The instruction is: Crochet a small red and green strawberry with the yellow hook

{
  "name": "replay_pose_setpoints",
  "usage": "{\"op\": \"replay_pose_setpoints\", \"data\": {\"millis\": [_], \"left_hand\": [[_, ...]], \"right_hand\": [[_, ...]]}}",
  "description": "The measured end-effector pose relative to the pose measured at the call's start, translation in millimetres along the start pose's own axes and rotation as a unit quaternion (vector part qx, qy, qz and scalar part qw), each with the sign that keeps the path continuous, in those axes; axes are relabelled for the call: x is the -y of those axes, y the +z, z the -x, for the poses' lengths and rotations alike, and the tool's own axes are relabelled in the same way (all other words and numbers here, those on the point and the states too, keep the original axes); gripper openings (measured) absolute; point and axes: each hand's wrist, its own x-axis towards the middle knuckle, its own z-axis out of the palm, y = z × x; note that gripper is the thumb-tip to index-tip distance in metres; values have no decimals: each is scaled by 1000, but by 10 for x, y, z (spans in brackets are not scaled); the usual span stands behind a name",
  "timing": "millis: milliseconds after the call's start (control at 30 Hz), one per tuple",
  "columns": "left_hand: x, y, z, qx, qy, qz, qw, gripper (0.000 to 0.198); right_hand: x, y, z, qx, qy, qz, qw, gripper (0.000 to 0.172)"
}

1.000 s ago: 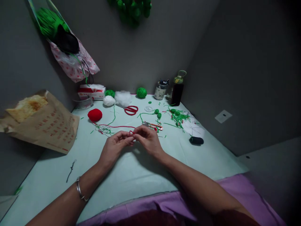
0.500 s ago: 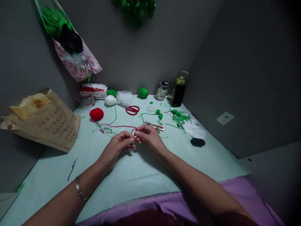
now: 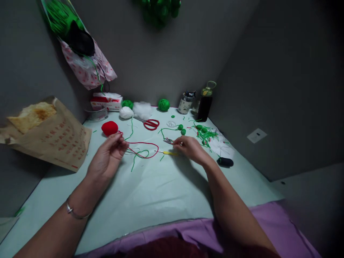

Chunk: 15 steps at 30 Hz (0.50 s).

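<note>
My left hand (image 3: 109, 154) is raised above the left of the table, its fingertips pinching the end of some red yarn (image 3: 120, 133). Just behind it sits a red ball of yarn (image 3: 109, 128). A long loop of the same red yarn lies on the table to the right of that hand. Right of centre, my right hand (image 3: 191, 147) has its fingers closed on small thread snips (image 3: 168, 141), their blades pointing left and their handles mostly covered. Close by on the tabletop lies a yellow-handled crochet hook (image 3: 170, 153), partly in the hand's shadow.
Red-handled scissors (image 3: 151, 124), white stuffing (image 3: 142, 110) and a green yarn ball (image 3: 163, 105) lie toward the back. Green scraps (image 3: 206, 134) and a black spool-like object (image 3: 225, 162) are at the right. A paper food bag (image 3: 67, 143) stands left; a bottle (image 3: 204, 104) stands back right.
My hands have parted from working together on the red yarn. The left moved left with yarn in its fingertips; the right moved right and took hold of the snips. The crochet hook now shows.
</note>
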Motion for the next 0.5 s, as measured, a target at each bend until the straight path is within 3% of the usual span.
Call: {"op": "replay_pose_setpoints", "data": {"millis": [133,233,333,500], "left_hand": [[185,95,189,60,-67,-69,994,10],[263,141,286,90,-85,-118,985,16],[283,157,324,105,-87,-155,979,17],[294,175,378,114,-68,-192,972,18]], "right_hand": [[74,147,89,76,-21,119,990,14],[125,100,129,95,-26,159,982,14],[156,-36,161,71,-20,164,984,15],[223,-194,192,-28,-5,120,992,11]]}}
